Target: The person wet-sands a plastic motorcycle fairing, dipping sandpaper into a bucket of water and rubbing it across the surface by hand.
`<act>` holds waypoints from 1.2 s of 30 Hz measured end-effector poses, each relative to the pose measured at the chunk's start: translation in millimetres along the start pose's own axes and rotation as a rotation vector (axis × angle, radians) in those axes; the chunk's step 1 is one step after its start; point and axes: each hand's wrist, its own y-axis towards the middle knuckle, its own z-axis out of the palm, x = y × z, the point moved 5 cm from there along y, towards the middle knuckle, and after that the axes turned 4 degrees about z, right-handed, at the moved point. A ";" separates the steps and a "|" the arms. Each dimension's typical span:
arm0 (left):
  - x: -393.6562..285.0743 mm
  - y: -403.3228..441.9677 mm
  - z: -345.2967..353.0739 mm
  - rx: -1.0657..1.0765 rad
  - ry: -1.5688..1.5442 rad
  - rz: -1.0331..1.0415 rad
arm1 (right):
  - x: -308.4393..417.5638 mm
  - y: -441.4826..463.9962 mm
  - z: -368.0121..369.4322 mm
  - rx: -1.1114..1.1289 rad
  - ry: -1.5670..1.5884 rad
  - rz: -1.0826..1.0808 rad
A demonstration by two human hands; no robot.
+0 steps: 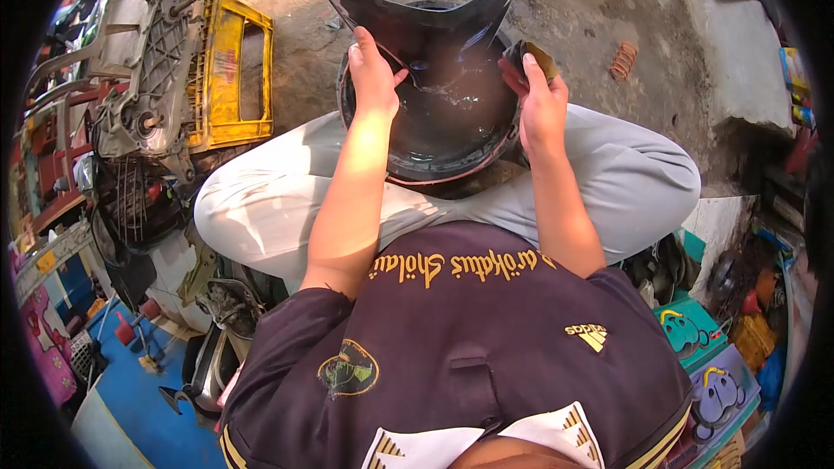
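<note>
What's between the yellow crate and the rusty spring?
A black water tub, with the left hand, dark panel and right hand over it, in the head view.

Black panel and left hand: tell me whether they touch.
Touching. The head view shows the left hand holding the black panel by its edge, thumb laid over it.

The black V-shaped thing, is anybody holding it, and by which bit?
Yes. The left hand holds the black V-shaped thing by its near edge, on the left side. The right hand holds a small dark sheet.
</note>
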 end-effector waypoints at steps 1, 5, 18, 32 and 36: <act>-0.6 3.8 -1.9 -0.005 0.002 -0.032 | 0.6 -0.1 0.2 -0.003 -0.016 0.009; -11.7 20.3 -5.4 0.031 -0.126 -0.139 | 1.3 -1.0 1.1 0.020 0.020 -0.008; -24.4 73.2 -20.7 0.033 0.184 -0.194 | -2.5 5.2 1.7 0.047 -0.144 0.022; -13.9 104.2 -61.4 -0.064 0.824 0.139 | 13.6 20.6 65.9 0.483 -0.864 -0.196; -29.6 94.3 -52.5 -0.043 0.970 0.165 | 5.3 51.9 81.7 0.535 -0.765 -0.284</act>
